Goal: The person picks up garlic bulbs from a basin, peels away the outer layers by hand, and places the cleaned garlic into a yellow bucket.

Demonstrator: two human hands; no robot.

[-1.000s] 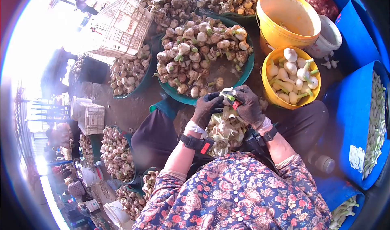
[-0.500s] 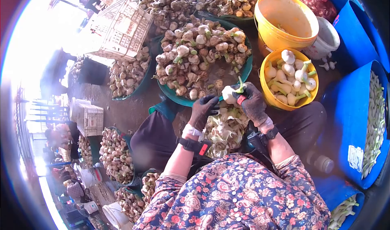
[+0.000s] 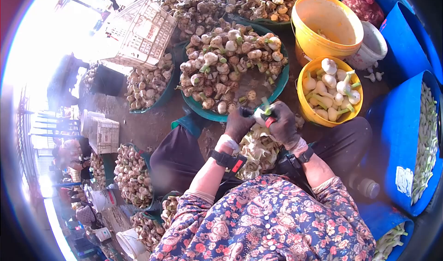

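Note:
Between my hands is a white garlic bulb [image 3: 260, 116] with a green stem, held over my lap. My gloved left hand [image 3: 240, 123] is closed with its fingertips on the bulb's left side. From the other side my gloved right hand [image 3: 283, 124] wraps round the bulb and stem. A small red piece [image 3: 270, 121] shows at my right thumb; I cannot tell what it is. Below lies a heap of pale garlic peelings [image 3: 258, 152]. Just ahead stands a green tub [image 3: 194, 106] of unpeeled, soil-stained garlic bulbs [image 3: 217, 67].
To the right, a yellow bucket [image 3: 306, 108] holds cleaned bulbs, with a larger yellow bucket [image 3: 302, 35] behind it. Blue bins [image 3: 392, 136] line the right side. A white crate [image 3: 147, 30] stands front left. More garlic tubs and a person [image 3: 76, 155] are farther left.
My left hand has moved right and up, from apart with loose fingers to closing on the bulb. The right hand has turned the bulb and shifted slightly down.

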